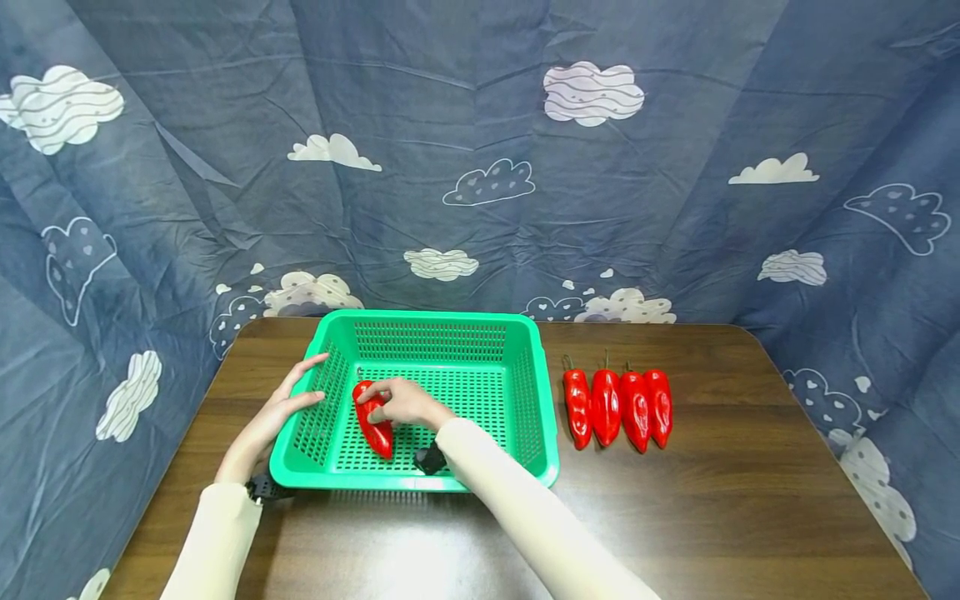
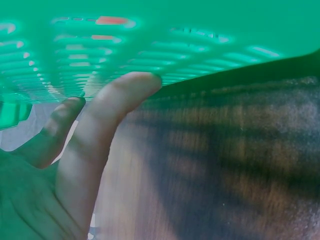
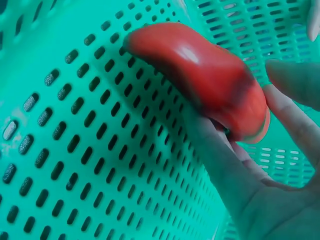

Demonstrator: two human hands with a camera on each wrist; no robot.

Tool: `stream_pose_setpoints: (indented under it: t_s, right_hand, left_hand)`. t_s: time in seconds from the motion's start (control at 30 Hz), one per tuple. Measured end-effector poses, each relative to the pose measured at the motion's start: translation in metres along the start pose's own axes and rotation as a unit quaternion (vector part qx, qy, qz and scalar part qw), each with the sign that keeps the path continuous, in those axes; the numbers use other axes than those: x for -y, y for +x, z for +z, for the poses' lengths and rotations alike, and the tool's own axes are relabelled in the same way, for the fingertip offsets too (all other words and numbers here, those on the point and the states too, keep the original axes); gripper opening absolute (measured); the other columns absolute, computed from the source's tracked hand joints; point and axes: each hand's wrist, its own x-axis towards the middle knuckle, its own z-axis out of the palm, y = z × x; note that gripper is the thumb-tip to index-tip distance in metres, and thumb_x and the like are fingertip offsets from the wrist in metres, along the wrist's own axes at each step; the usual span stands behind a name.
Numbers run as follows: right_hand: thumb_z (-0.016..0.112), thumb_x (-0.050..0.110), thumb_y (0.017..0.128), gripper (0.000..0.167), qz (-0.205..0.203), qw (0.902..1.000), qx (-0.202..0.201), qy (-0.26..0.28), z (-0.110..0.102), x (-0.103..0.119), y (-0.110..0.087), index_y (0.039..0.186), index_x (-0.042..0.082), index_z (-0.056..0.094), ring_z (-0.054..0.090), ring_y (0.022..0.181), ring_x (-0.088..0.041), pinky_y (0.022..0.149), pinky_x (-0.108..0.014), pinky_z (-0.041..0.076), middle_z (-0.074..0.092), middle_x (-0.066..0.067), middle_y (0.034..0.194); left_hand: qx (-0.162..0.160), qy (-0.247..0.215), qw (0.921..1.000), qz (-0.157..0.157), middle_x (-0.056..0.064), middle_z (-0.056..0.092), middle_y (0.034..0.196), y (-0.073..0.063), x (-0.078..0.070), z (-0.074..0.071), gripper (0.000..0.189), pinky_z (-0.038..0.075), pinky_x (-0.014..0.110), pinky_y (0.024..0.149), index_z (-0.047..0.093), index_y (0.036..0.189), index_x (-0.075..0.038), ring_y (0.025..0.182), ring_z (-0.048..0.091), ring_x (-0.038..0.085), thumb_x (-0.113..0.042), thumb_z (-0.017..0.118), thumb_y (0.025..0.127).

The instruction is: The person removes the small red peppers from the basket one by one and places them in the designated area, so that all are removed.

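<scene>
A red pepper (image 1: pixel 380 439) lies slantwise in the left part of a green perforated plastic basket (image 1: pixel 427 483). My right hand (image 1: pixel 405 403) reaches over it from the right, thumb and fingers holding its sides. From the right wrist, the same pepper (image 3: pixel 200 70) shows close up between thumb and fingers, low over the basket's slotted floor. At the basket's left side, my left hand (image 1: pixel 270 421) has its fingers spread and extended against the wall and rim. In the left wrist view its fingers (image 2: pixel 107 115) lie along the outside of the green slotted wall.
Several red peppers (image 1: pixel 606 408) with green stems lie side by side on the brown wooden table (image 1: pixel 720 500), right of the basket. Behind the table hangs a dark blue curtain (image 1: pixel 480 108) with white clouds. Each wrist wears a small black device.
</scene>
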Motion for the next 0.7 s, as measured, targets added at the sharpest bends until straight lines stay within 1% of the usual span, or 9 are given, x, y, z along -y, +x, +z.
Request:
stream_pose_setpoints:
  t_s: [0.03,0.17,0.27,0.33,0.43,0.47,0.53,0.6,0.7]
  right_hand:
    - [0.07,0.0,0.082,0.032,0.0,1.0,-0.004,0.006,-0.001,-0.001,0.0,0.112,0.01,0.07,0.06,0.073,-0.013,0.064,-0.031,0.055,0.061,-0.005,0.091]
    - [0.07,0.0,0.082,0.03,-0.003,0.9997,-0.017,0.018,-0.004,-0.003,-0.002,0.11,0.01,0.069,0.06,0.07,-0.015,0.062,-0.033,0.055,0.059,-0.005,0.087]
    - [0.07,-0.004,0.081,0.03,-0.007,0.9994,-0.023,0.025,-0.007,-0.005,-0.004,0.108,0.01,0.069,0.059,0.068,-0.016,0.061,-0.034,0.055,0.057,-0.008,0.085]
    - [0.069,-0.006,0.08,0.031,-0.008,0.9991,-0.026,0.034,-0.008,-0.006,-0.004,0.106,0.009,0.069,0.058,0.069,-0.016,0.061,-0.035,0.055,0.057,-0.01,0.086]
    - [0.069,-0.007,0.079,0.031,-0.007,0.9986,-0.029,0.043,-0.011,-0.008,-0.006,0.105,0.01,0.069,0.058,0.072,-0.016,0.062,-0.036,0.055,0.057,-0.01,0.088]
    - [0.069,-0.007,0.079,0.03,-0.006,0.9986,-0.03,0.044,-0.012,-0.008,-0.007,0.104,0.01,0.069,0.057,0.072,-0.016,0.062,-0.037,0.055,0.056,-0.01,0.09]
    - [0.069,-0.005,0.08,0.028,-0.008,0.9986,-0.031,0.044,-0.014,-0.008,-0.009,0.103,0.011,0.069,0.056,0.072,-0.017,0.063,-0.038,0.055,0.055,-0.009,0.094]
    - [0.07,-0.005,0.08,0.027,-0.01,0.9984,-0.033,0.045,-0.016,-0.007,-0.012,0.102,0.011,0.069,0.056,0.07,-0.017,0.064,-0.04,0.055,0.053,-0.009,0.096]
    - [0.069,-0.006,0.079,0.026,-0.013,0.998,-0.037,0.049,-0.019,-0.007,-0.015,0.101,0.01,0.068,0.054,0.069,-0.017,0.063,-0.041,0.054,0.052,-0.01,0.097]
  left_hand:
    - [0.001,0.0,1.0,0.0,0.009,0.002,0.156,0.0,0.0,0.0,0.059,0.037,0.042,0.092,0.021,0.152,-0.018,0.131,0.021,0.037,-0.016,0.048,0.099]
    - [-0.001,0.011,0.9999,0.004,0.011,0.001,0.156,0.0,0.0,0.0,0.06,0.033,0.049,0.096,0.022,0.152,-0.017,0.134,0.016,0.038,-0.017,0.049,0.099]
    - [-0.001,0.016,0.9998,0.008,0.012,0.002,0.156,0.0,0.0,0.0,0.06,0.033,0.048,0.095,0.022,0.151,-0.016,0.133,0.017,0.038,-0.017,0.049,0.098]
    - [0.0,0.009,0.9999,0.006,0.012,0.002,0.156,-0.001,-0.001,0.0,0.059,0.038,0.045,0.092,0.022,0.151,-0.017,0.128,0.025,0.039,-0.017,0.049,0.099]
    - [0.001,-0.006,1.0,0.003,0.012,0.004,0.154,-0.001,-0.001,0.001,0.06,0.045,0.04,0.086,0.021,0.152,-0.019,0.118,0.039,0.037,-0.016,0.049,0.099]
    - [0.003,-0.013,0.9999,0.001,0.013,0.005,0.154,-0.002,-0.001,0.001,0.06,0.047,0.039,0.084,0.021,0.152,-0.019,0.113,0.044,0.036,-0.016,0.048,0.099]
    - [0.005,-0.025,0.9997,-0.003,0.014,0.006,0.153,-0.002,-0.001,0.001,0.06,0.049,0.04,0.081,0.02,0.152,-0.021,0.107,0.049,0.033,-0.016,0.048,0.099]
    - [0.005,-0.028,0.9996,-0.005,0.014,0.006,0.153,-0.002,-0.001,0.001,0.06,0.05,0.04,0.08,0.02,0.152,-0.021,0.105,0.051,0.031,-0.017,0.048,0.099]
    - [0.005,-0.016,0.9999,-0.003,0.013,0.004,0.153,-0.002,0.0,0.0,0.059,0.048,0.04,0.081,0.021,0.152,-0.02,0.109,0.048,0.033,-0.017,0.048,0.099]
